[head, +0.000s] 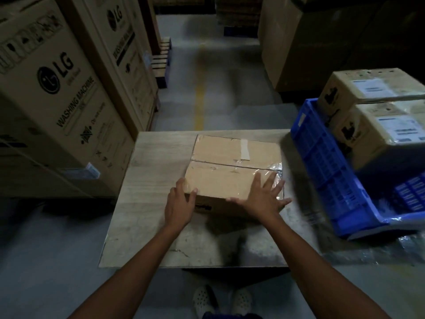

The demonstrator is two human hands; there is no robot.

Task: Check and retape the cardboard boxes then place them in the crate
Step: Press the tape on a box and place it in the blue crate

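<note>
While one cardboard box lies flat on the table, my left hand grips its near left corner and my right hand rests released, fingers spread, on its top. Two boxes sit in one blue crate beside it.

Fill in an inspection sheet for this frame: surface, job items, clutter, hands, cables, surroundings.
Surface: low wooden table, worn and scuffed.
Job items: cardboard box flat on the table, flaps shut, clear tape across its top; blue crate to the right, tilted, with two labelled boxes in or above it.
Clutter: loose clear plastic film on the floor by the crate.
Hands: left hand grips the box's near left corner; right hand lies spread flat on its near right top.
Cables: nothing seen.
Surroundings: tall washing machine cartons to the left; aisle with a yellow floor line ahead.
</note>
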